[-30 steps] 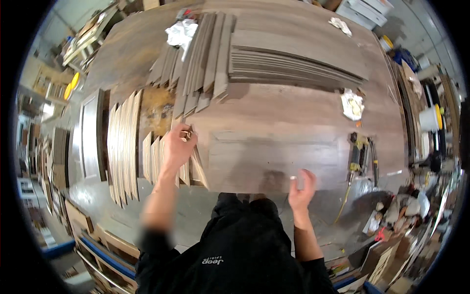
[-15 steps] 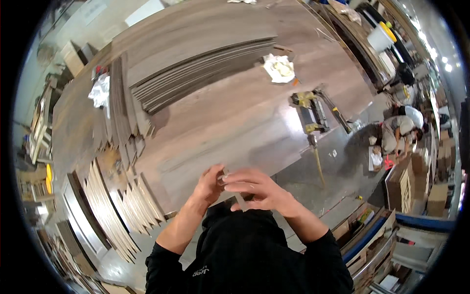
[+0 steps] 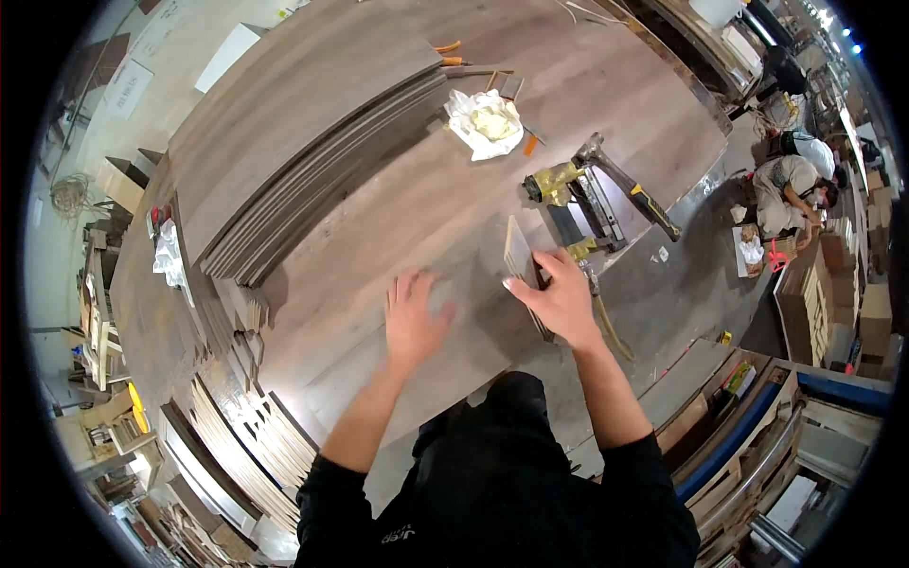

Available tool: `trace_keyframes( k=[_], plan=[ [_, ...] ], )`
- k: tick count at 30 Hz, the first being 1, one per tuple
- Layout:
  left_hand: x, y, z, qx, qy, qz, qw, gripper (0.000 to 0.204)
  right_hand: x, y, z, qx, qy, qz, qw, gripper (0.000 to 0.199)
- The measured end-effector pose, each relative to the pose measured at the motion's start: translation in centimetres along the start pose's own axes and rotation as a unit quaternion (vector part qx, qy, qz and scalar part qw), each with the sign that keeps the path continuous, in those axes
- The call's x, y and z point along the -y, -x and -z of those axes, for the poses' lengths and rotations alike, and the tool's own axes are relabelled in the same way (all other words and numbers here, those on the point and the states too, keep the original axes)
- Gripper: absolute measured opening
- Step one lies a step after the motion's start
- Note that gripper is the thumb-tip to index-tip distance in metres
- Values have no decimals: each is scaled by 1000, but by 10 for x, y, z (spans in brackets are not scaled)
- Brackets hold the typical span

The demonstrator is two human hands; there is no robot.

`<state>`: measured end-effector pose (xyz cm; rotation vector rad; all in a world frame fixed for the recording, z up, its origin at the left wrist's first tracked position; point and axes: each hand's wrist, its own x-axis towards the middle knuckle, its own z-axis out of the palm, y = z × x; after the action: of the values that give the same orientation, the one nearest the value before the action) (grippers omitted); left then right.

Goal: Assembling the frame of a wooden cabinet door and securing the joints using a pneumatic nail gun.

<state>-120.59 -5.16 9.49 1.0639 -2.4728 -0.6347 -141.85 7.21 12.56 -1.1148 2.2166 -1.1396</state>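
My right hand (image 3: 559, 298) grips a few short wood strips (image 3: 521, 260) with pale edges, held together and tilted near the right front edge of the wooden tabletop (image 3: 379, 232). My left hand (image 3: 415, 317) hovers over the bare board surface, fingers spread, with nothing in it. Just beyond my right hand lies a nail gun (image 3: 592, 208), its hose (image 3: 614, 331) hanging over the table edge. Against it rests a hammer (image 3: 639, 189) with a black and yellow handle.
A large stack of grey-brown boards (image 3: 312, 161) fills the back left. White crumpled paper (image 3: 483, 123) holds something pale yellow. Light-edged panels (image 3: 237, 445) stand at the lower left. Another person (image 3: 795, 189) crouches by cardboard boxes (image 3: 819, 284) at right.
My hands, close together before, have moved apart. My right hand has gone right and forward with the strips in it; my left hand has opened over the board. The view has shifted too.
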Motion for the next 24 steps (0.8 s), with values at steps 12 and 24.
trace_keyframes(
  k=[12, 24],
  plan=[
    [32, -46, -48, 73, 49, 41, 995, 52, -26, -29, -49, 85, 229, -14, 970, 60],
    [25, -51, -42, 113, 47, 59, 991, 52, -45, -40, -72, -10, 102, 44, 994, 45]
  ],
)
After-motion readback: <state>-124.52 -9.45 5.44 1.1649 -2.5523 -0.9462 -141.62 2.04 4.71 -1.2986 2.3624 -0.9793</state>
